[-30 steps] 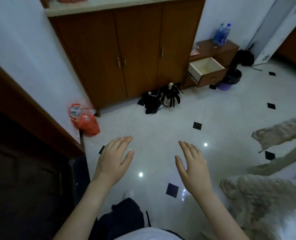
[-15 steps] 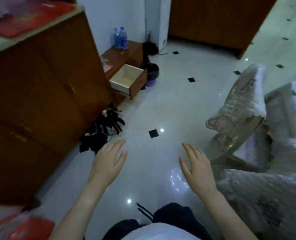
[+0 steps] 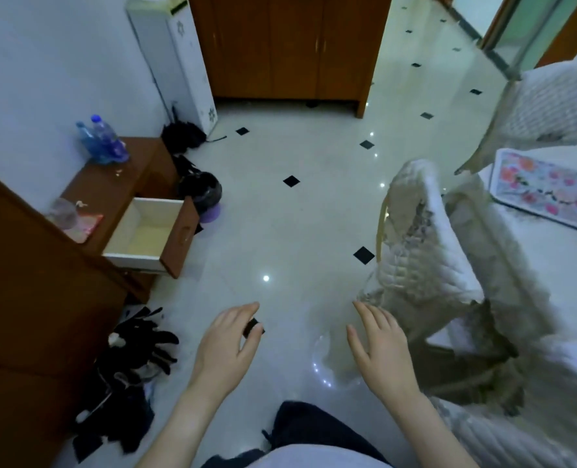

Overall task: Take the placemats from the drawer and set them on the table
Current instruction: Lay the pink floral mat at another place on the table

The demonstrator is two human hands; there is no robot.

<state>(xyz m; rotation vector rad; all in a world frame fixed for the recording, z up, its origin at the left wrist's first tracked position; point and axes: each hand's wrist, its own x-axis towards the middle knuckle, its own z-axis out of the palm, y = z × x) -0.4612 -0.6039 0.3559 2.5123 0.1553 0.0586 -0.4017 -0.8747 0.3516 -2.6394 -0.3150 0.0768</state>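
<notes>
Since the earlier frames the view has swung to the right: the open drawer [image 3: 152, 236], then in the upper part of the frame, now sits at centre left, and a table [image 3: 550, 261] with a pale quilted cover has come into view at the right edge. On that table, at right of centre, lies a flowered placemat [image 3: 543, 190], flat and rectangular. Seen from above, the drawer stands pulled out from a low brown cabinet [image 3: 111, 184], and its pale inside shows nothing in it. Two blue bottles [image 3: 103, 140] stand on the cabinet's top toward the upper left. Both hands hang over the white tiled floor [image 3: 297, 231] in the lower middle of the frame, palms down, holding nothing. The left hand [image 3: 228, 346] has its fingers loosely together and the thumb apart; the right hand [image 3: 380, 346] is likewise loose and flat, just beside a chair [image 3: 425, 251] draped in quilted cloth. Dark clutter [image 3: 135, 352] lies on the floor at lower left.
</notes>
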